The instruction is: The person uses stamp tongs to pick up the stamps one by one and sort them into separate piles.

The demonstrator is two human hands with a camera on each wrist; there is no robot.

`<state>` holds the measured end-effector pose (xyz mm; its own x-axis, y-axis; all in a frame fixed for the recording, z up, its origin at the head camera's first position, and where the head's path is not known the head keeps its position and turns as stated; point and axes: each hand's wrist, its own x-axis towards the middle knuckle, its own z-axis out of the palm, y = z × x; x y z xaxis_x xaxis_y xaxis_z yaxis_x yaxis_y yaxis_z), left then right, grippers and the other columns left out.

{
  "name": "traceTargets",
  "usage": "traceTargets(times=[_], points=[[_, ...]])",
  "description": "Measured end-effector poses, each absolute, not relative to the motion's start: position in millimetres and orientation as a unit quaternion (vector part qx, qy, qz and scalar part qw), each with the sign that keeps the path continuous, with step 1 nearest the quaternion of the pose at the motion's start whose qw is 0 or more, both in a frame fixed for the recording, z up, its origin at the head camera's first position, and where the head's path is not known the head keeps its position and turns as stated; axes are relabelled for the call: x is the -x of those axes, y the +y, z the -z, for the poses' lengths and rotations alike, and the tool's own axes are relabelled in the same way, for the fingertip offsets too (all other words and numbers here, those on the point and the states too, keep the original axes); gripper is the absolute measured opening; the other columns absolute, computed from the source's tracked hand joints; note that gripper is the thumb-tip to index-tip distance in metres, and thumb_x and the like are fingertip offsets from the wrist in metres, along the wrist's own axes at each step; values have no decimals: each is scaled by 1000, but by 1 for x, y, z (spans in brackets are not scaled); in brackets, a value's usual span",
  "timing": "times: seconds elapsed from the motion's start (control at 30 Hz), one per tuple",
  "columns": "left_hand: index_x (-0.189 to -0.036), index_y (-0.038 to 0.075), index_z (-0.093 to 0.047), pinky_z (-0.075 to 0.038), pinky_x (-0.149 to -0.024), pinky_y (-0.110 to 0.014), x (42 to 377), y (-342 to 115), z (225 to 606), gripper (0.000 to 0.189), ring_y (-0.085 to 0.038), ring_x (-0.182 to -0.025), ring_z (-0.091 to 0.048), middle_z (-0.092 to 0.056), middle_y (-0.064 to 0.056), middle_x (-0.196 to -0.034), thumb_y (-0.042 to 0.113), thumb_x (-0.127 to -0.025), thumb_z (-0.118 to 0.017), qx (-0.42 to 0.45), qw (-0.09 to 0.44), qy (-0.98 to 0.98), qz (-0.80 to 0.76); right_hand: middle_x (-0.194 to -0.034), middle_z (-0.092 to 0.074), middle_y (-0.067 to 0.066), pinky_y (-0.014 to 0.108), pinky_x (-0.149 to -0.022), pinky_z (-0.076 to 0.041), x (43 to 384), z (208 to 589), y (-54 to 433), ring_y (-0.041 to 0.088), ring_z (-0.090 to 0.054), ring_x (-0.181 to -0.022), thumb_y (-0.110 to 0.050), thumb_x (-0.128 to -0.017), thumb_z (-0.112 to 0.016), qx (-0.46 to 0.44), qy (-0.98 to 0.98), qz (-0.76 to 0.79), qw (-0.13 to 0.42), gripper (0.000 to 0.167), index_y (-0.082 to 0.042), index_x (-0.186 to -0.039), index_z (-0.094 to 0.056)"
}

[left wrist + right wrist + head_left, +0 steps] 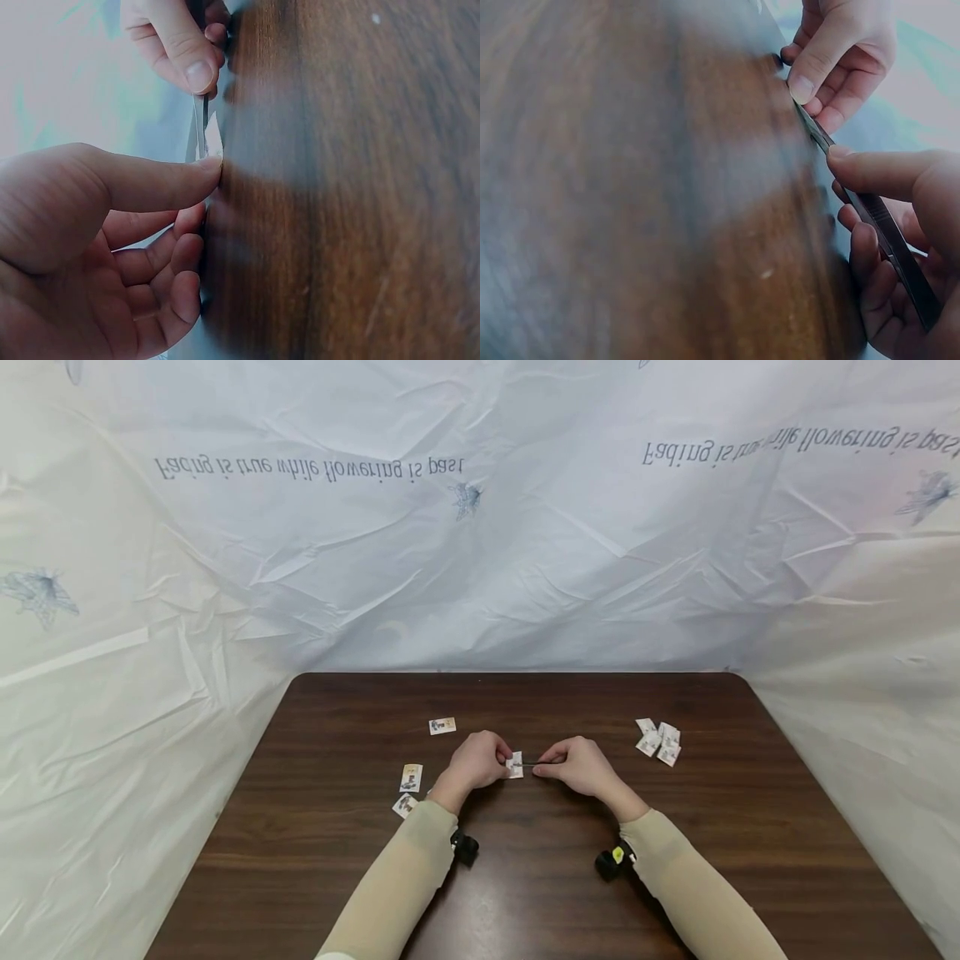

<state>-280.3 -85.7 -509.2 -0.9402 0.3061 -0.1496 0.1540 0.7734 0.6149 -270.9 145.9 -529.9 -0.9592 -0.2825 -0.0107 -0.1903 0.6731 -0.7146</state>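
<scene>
Near the middle of the table, my left hand (pixel 476 761) pinches the left edge of a small white printed card (pixel 516 766) between thumb and fingers. My right hand (pixel 583 767) grips dark metal tweezers (pixel 885 229) with a ridged grip. The tweezers point left, and their tips reach the card beside my left thumb. In the left wrist view one corner of the card (pixel 214 135) sticks up past the thumb. My left thumb and fingers hide the rest of it, so whether the tips grasp the card or a layer on it cannot be told.
Several overlapping small cards (pixel 660 740) lie at the right. Left of my hands lie separate cards: one farther back (pixel 442 726), one nearer (pixel 410 777), and another partly behind the left sleeve (pixel 405 805). A white printed sheet (pixel 480 568) hangs around the dark wooden table (pixel 540 877).
</scene>
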Motion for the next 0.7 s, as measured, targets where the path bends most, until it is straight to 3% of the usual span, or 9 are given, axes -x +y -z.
traceTargets(times=[0.7], points=[[-103, 13, -81, -53, -77, -36, 281, -89, 510, 17, -13, -78, -61, -67, 5, -87, 15, -88, -89, -135, 117, 932, -316, -76, -74, -9, 35, -63, -51, 270, 533, 144, 15, -65, -68, -28, -90, -88, 107, 910, 395, 71, 8, -22, -88, -85]])
